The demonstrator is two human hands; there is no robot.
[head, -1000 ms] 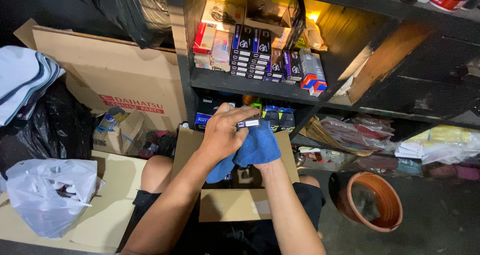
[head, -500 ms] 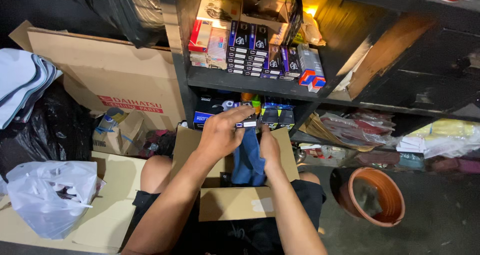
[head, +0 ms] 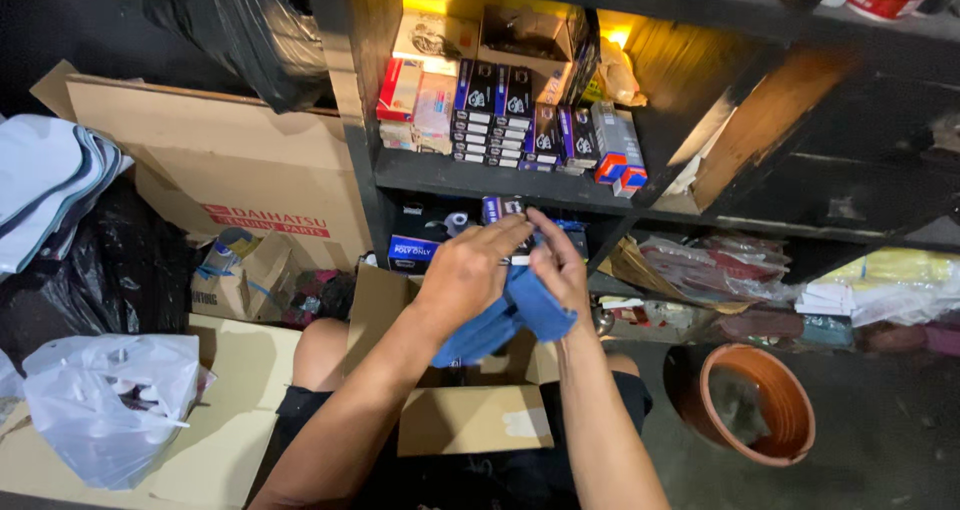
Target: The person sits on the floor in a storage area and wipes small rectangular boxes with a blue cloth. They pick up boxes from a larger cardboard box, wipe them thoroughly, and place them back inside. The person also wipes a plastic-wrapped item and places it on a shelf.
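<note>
Gripping a blue cloth [head: 505,315], both hands, left [head: 470,270] and right [head: 558,268], perhaps pinch a small box between them, close before the shelf edge [head: 480,182], above an open carton [head: 470,420].

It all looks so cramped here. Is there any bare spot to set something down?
The flat cardboard sheet between the white plastic bag and the person's knee is bare. So is the dark floor right of the clay pot. The lit shelf is packed with small boxes, and both hands work a blue cloth.
</note>
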